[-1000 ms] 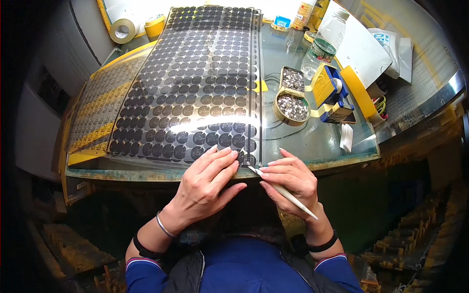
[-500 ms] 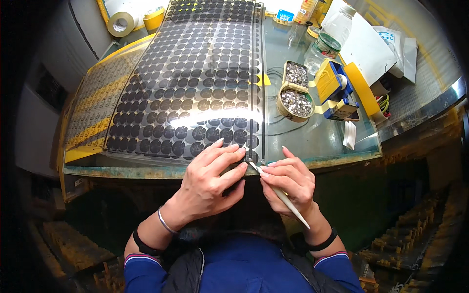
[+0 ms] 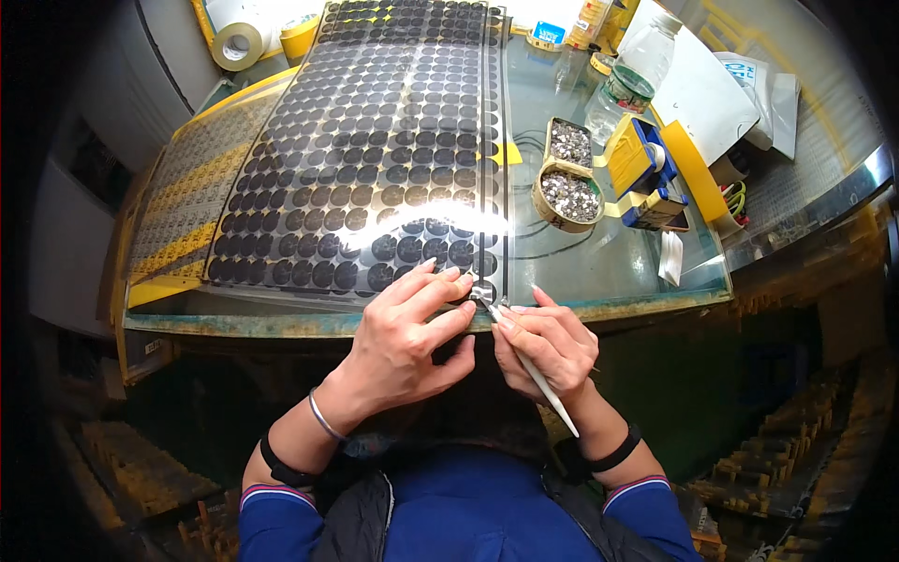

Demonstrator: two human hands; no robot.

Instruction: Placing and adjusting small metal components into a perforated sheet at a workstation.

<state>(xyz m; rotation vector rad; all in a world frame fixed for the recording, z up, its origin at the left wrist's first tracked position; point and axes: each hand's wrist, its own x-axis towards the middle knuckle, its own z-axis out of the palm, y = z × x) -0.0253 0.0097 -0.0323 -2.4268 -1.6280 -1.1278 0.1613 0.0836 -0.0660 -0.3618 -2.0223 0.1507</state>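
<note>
Glass covers the green-edged tabletop, and on it lies a large clear plastic sheet covered with rows of dark round discs, its near edge just at the tabletop's front rim. At that near right corner the left hand rests with its fingers laid flat and close together on the sheet, pressing the edge down. Just beside it, the right hand has its fingers closed around a slim white pair of tweezers, held like a pen, the tip meeting the sheet's corner next to the left fingertips. Farther back on the right stand two round tins filled with small silvery parts, a blue and yellow tape dispenser and a clear plastic bottle. Rolls of tape sit at the far left corner.
</note>
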